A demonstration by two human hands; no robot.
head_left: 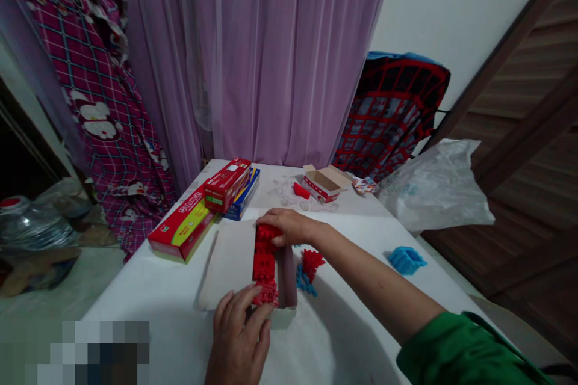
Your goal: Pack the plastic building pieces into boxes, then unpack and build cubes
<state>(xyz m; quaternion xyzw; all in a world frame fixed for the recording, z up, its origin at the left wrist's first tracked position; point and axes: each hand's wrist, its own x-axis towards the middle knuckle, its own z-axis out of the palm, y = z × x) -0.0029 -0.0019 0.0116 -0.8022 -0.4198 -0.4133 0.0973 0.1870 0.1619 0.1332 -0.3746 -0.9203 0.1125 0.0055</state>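
An open cardboard box (289,277) lies on the table with its pale lid (230,264) folded out to the left. A row of red plastic toy blocks (263,266) lies lengthwise along the box's left side. My right hand (291,227) grips the far end of the row, thumb and fingers curled around the red block there. At the near end, my left hand (241,328) has its bent fingers on the last red block, by the box's front edge. Just right of the box are a loose red piece (311,263) and blue pieces (306,281).
Red-and-yellow (180,225), red (228,183) and blue (244,195) cartons sit at the back left. A small open box (321,186) stands at the back beside a red piece (301,191). On the right are a blue block (406,260) and a clear plastic bag (433,186).
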